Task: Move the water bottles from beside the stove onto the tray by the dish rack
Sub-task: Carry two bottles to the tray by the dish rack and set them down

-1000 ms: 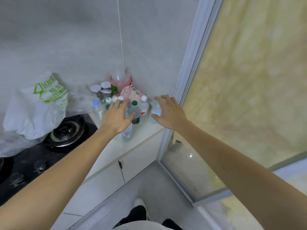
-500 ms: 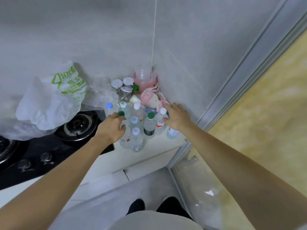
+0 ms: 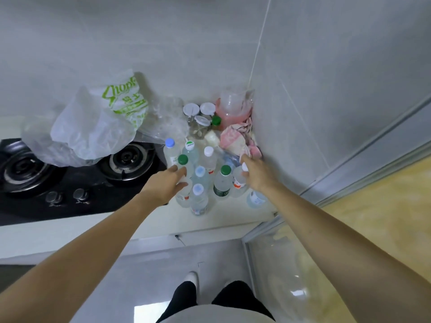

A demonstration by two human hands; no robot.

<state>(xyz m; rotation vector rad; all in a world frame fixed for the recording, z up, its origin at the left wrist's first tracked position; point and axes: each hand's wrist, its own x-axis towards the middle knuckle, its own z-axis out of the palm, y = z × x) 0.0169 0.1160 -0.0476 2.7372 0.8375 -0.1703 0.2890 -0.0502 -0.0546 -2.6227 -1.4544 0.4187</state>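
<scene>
A cluster of water bottles [image 3: 200, 180] stands at the middle of the frame on the pale surface [image 3: 149, 220], just right of the black stove [image 3: 70, 183]. The left hand [image 3: 165, 185] has its grip curled round a clear bottle [image 3: 184, 194] at the cluster's left edge, below a green-capped one. The right hand [image 3: 257, 174] wraps its grip round a white-capped bottle [image 3: 239, 180] at the right edge. A white plastic bag [image 3: 93, 131] lies over the burners at upper left.

grey tiled walls [image 3: 140, 43], grey floor [image 3: 144, 276]
</scene>
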